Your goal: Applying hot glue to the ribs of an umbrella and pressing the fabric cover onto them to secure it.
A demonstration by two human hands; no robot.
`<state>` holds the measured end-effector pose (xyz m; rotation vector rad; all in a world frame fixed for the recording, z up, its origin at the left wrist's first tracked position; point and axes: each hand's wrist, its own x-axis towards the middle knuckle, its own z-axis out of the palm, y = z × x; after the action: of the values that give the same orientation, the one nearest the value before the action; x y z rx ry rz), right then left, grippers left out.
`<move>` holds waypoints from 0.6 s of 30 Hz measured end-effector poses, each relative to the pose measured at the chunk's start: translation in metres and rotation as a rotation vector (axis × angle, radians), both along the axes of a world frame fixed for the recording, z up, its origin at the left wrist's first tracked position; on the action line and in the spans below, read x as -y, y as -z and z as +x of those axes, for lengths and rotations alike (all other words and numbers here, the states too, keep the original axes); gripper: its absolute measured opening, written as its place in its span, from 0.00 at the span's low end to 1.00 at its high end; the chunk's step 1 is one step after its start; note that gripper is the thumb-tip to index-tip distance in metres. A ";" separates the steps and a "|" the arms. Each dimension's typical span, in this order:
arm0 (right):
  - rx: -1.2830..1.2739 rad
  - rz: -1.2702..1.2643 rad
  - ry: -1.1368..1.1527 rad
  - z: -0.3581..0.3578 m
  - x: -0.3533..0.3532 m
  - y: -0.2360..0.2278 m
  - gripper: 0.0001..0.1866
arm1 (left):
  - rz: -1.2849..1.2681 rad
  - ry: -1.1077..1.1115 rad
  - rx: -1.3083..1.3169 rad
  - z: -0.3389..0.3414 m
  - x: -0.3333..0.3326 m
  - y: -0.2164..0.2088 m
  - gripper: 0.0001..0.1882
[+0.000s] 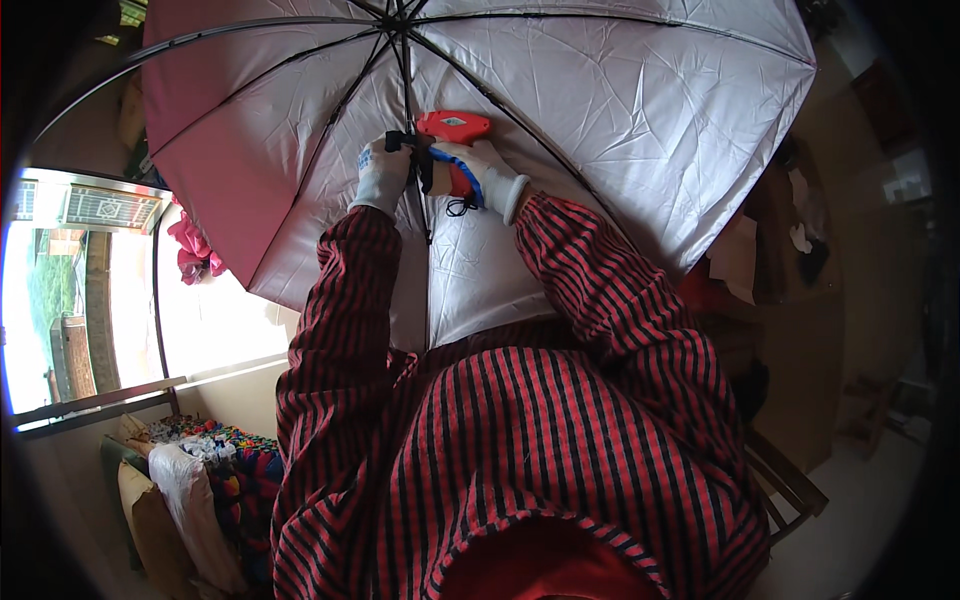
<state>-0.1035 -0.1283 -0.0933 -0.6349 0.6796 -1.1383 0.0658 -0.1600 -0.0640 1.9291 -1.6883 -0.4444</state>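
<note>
An open umbrella [620, 110] fills the upper view, its silver-grey inner lining and black ribs facing me. My left hand [382, 172], in a white glove, is closed around a black piece [400, 141] in line with the umbrella's shaft; whether this is the handle or another fitting I cannot tell. Close beside it, my right hand [487, 172], also gloved, grips a red gun-shaped tool [455, 126] with a blue strip along its grip. A thin black cord loop [460, 207] hangs below the tool. The fingertips of both hands are partly hidden.
A bright window [100, 300] lies to the left, with pink cloth [194, 248] near it. Bundled colourful goods and a plastic-wrapped bundle [190, 510] stand at lower left. A wooden frame [785, 490] is at lower right, and paper pieces [735, 258] lie beyond the canopy's right edge.
</note>
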 end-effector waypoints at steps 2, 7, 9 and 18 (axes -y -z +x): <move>-0.041 -0.017 -0.015 -0.004 0.001 0.000 0.15 | -0.027 0.023 -0.038 0.000 -0.002 -0.001 0.13; 0.091 0.057 -0.046 -0.001 0.007 -0.001 0.15 | -0.010 -0.001 0.042 -0.004 -0.005 -0.008 0.13; 0.040 0.018 -0.082 0.002 0.012 0.000 0.16 | -0.016 0.057 -0.003 -0.004 -0.005 -0.012 0.12; -0.275 0.235 -0.005 0.007 0.017 -0.025 0.21 | 0.015 0.132 0.012 -0.008 -0.012 -0.020 0.11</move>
<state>-0.0969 -0.1455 -0.0681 -0.5963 1.0302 -0.9566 0.0582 -0.1484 -0.0438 1.8407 -1.8324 -0.4980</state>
